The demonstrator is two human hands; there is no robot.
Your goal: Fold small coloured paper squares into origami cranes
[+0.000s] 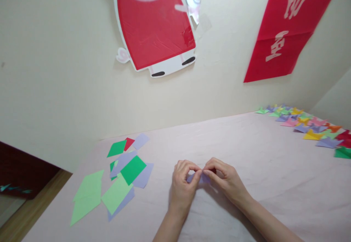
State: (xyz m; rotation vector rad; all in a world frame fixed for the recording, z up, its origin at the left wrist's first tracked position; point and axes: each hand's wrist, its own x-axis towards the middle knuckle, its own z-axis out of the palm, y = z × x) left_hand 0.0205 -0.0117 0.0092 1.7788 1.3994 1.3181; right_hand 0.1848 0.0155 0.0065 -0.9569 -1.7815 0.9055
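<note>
A small piece of purple paper (pixel 204 179) is held between my two hands, just above the pale pink cloth (pixel 170 143). The thumb and forefinger of my left hand (pixel 184 178) pinch its upper edge. Right beside them, my right hand (pixel 223 178) pinches the same paper, and the fingertips of both hands nearly meet. Much of the paper is hidden behind the fingers, so its exact folds do not show.
Loose sheets, among them a dark green sheet (pixel 133 170), a light green sheet (pixel 116 194) and a red one (pixel 128 144), lie to the left. Rows of folded colourful paper pieces (pixel 314 135) stand at the right. A wall with a red cartoon cutout (pixel 156 26) rises behind.
</note>
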